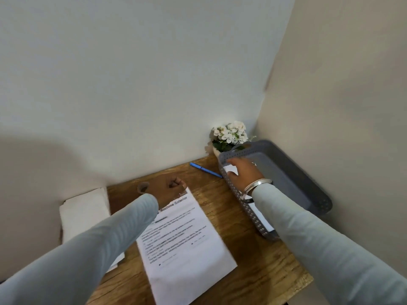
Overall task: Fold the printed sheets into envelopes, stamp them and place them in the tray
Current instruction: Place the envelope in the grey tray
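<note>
A printed sheet (pixel 187 234) lies flat on the wooden table (pixel 253 260). My left hand (pixel 176 184) is curled at the sheet's far corner and seems to hold that edge; my sleeve hides the rest of that corner. My right hand (pixel 242 172) reaches over the near wall of the grey perforated tray (pixel 286 172) at the right. It holds a white folded envelope (pixel 231 168) between thumb and fingers inside the tray. More white paper (pixel 259 214) lies in the tray's near end, under my forearm.
A blue pen (pixel 206 169) lies by the wall, left of the tray. A small round brown object (pixel 143 187) sits left of my left hand. A white stack (pixel 84 213) stands at the table's left edge. White flowers (pixel 231 135) fill the back corner.
</note>
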Available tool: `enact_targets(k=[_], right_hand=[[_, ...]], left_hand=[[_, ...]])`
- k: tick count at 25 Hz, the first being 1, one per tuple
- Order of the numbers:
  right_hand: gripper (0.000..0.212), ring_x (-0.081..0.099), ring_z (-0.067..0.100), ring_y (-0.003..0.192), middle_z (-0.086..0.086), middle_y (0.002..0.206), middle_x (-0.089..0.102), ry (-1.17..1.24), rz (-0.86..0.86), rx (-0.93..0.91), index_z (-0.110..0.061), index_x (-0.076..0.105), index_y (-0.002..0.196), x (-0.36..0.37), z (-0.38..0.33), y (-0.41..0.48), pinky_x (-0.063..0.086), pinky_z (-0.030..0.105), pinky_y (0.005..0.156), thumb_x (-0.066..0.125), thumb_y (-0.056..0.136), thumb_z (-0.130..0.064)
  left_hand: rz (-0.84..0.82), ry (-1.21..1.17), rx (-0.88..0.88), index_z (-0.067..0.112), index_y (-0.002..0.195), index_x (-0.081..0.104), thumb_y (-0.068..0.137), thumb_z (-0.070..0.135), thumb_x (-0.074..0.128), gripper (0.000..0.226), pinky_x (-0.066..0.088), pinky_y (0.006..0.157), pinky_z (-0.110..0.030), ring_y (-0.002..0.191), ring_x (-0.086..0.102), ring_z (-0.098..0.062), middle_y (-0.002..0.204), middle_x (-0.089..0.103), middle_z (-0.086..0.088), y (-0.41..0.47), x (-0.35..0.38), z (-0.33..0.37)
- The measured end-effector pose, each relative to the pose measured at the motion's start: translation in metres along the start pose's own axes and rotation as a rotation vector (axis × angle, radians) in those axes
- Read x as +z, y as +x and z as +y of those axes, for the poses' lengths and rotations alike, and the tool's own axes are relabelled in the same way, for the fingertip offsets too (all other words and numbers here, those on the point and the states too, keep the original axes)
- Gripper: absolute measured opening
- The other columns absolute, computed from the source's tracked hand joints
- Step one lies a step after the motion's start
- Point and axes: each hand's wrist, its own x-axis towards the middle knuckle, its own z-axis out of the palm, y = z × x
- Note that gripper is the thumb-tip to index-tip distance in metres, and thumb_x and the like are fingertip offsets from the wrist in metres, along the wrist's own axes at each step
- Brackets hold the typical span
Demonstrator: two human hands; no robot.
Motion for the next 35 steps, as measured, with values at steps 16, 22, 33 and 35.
enact_targets(k=[16, 22, 33, 35], right_hand=[[0.071, 0.008, 0.031, 0.154, 0.014, 0.166, 0.01, -0.435, -0.423, -0.686, -0.008, 0.014, 0.158, 0.179, -0.098, -0.07, 0.009, 0.048, 0.124, 0.027, 0.099, -0.045], [0.08, -0.005, 0.024, 0.154, 0.004, 0.167, -0.007, -0.469, -0.445, -0.557, -0.016, -0.001, 0.159, 0.165, -0.084, -0.024, 0.005, 0.047, 0.124, 0.028, 0.098, -0.059], [0.085, 0.032, 0.03, 0.144, 0.006, 0.157, 0.035, -0.29, -0.244, -0.23, -0.021, 0.029, 0.152, 0.144, -0.075, 0.01, 0.029, 0.046, 0.117, 0.061, 0.085, -0.063], [0.079, 0.044, 0.029, 0.135, 0.005, 0.147, 0.048, -0.173, -0.253, -0.153, -0.025, 0.04, 0.145, 0.141, -0.075, 0.015, 0.04, 0.045, 0.111, 0.072, 0.08, -0.055]], left_hand=[[-0.128, 0.991, 0.004, 0.011, 0.159, -0.003, 0.088, 0.075, 0.043, 0.106, -0.002, 0.122, -0.044, 0.153, -0.011, -0.026, 0.167, -0.01, -0.007, -0.075, -0.009, -0.127], [-0.157, 0.943, -0.041, 0.017, 0.159, -0.007, 0.084, 0.079, 0.046, 0.111, -0.003, 0.122, -0.044, 0.152, -0.015, -0.027, 0.167, -0.013, -0.001, -0.072, -0.01, -0.127], [-0.137, 0.892, -0.08, 0.019, 0.158, -0.011, 0.081, 0.08, 0.048, 0.115, -0.006, 0.12, -0.042, 0.151, -0.019, -0.024, 0.165, -0.02, -0.002, -0.071, -0.011, -0.13], [-0.141, 0.885, -0.079, 0.019, 0.158, -0.012, 0.081, 0.08, 0.049, 0.116, -0.006, 0.12, -0.041, 0.151, -0.019, -0.024, 0.165, -0.021, -0.002, -0.071, -0.012, -0.129]])
